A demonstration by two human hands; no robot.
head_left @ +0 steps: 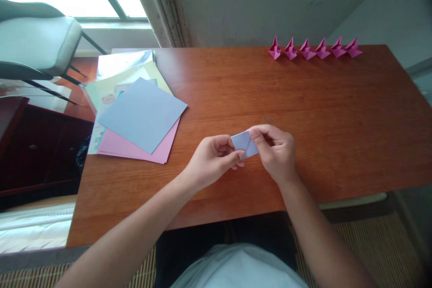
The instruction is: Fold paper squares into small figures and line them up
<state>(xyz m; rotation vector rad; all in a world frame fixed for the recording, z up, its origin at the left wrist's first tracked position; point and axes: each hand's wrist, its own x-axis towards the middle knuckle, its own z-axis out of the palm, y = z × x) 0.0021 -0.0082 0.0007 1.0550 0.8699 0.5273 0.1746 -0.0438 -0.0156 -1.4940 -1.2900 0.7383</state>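
A small folded piece of light blue paper point(243, 142) is held above the wooden table point(236, 94), near its front edge. My left hand point(218, 157) pinches its left side and lower edge between thumb and fingers. On the right side, my right hand point(275, 148) grips the paper with the thumb on top, near the upper edge. A diagonal fold line crosses the face of the paper between both thumbs. The parts under my fingers are hidden.
Blue sheets point(143, 114) lie over pink sheets point(138, 148) and clear plastic packaging point(126, 69) at the table's left end. Several pink origami figures point(307, 49) stand in a row along the far edge. A chair point(37, 40) is beyond the left side, by the window.
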